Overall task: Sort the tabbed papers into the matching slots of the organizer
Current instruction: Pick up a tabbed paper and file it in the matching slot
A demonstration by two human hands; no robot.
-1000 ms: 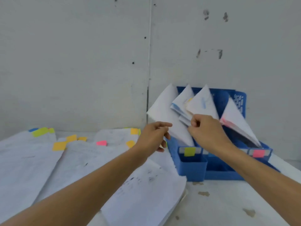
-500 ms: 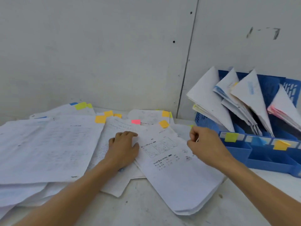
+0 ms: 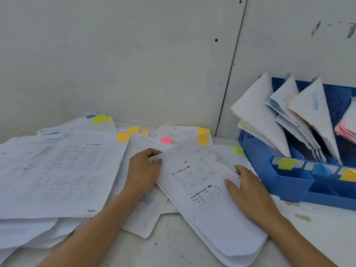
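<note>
Tabbed papers (image 3: 63, 170) sprawl across the white table (image 3: 173, 245), left of the blue organizer (image 3: 285, 182) holding filed sheets. Left hand (image 3: 143, 172) pinches the upper edge of the printed stack (image 3: 208, 205), fingers together; right hand (image 3: 248, 191) lies flat on it, fingers spread. Pink tab (image 3: 165, 140) just behind.

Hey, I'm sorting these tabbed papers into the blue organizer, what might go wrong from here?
1. The stack under both hands fans out at its near edge, so lifting it by the left hand's corner grip may shed loose sheets.
2. Its orange tab sits right beside a yellow-green one; mixing them up would likely send the stack to the wrong slot of the organizer.
3. The filed papers lean outward and could tip when more go in.
</note>
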